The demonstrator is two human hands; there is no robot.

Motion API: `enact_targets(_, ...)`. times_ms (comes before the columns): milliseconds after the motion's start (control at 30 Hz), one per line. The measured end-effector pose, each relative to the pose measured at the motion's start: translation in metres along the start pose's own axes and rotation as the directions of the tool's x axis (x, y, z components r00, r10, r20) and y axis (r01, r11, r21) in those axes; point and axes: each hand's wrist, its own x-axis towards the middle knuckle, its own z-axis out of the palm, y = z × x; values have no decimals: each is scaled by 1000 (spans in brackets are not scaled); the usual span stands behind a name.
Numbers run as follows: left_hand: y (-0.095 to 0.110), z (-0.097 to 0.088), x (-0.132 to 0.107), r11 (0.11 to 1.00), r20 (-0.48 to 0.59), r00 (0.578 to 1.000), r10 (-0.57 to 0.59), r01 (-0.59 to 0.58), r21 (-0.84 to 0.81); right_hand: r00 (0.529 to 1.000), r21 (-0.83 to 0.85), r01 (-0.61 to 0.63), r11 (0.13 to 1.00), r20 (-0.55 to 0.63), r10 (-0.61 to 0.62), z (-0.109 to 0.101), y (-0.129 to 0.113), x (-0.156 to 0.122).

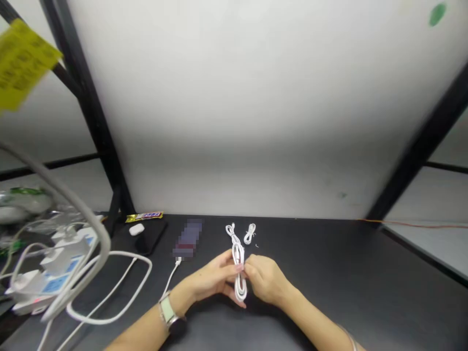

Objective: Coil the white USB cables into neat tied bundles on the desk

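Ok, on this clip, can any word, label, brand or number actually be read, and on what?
Nothing can be read with certainty.
Yellow tag: printed lines, too blurred to read.
Gold wrapper: lettering too small to read.
Blue labels: too small to read.
Pixelated patch: blurred out, unreadable.

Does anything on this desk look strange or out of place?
Yes: tiny white scraps lie loose on the dark desk beside the small coiled white cable, just past the left hand and right hand. They look stray, but are too small to identify.
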Motion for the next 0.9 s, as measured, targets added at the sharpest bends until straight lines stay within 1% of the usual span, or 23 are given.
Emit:
enact_targets(133,-2,1,-1,999,12,1000,24,-24,34,1000,-15,-2,1000,-12,2,0,3,2)
enact_targets(233,-2,0,0,999,-5,1000,31,-30,27,999,-7,-3,1000,-40,3,0,6,3)
enact_targets(333,-2,-1,1,999,-24,999,35,-35,20,999,17,-31,999,-36,31,4,7,2)
enact_targets(467,-2,1,3,996,-70,994,81,-79,38,987,98,-153,983,-33,157,11,7,-3)
enact_targets(567,-3,2,4,992,-124,986,115,-108,58,970,130,-244,961,12,244,14,5,-4)
enact_targets(667,-3,1,5,990,-173,977,128,-114,87,956,136,-293,946,59,288,12,3,-3)
enact_targets(733,-5,0,5,983,-197,968,154,-130,130,958,125,-285,950,71,278,10,3,-2)
enact_targets(833,-9,-2,7,972,-238,952,193,-152,181,976,59,-214,975,49,211,8,5,-1)
enact_targets(900,-13,-2,9,971,-271,942,200,-153,183,982,22,-184,983,40,183,8,6,-1)
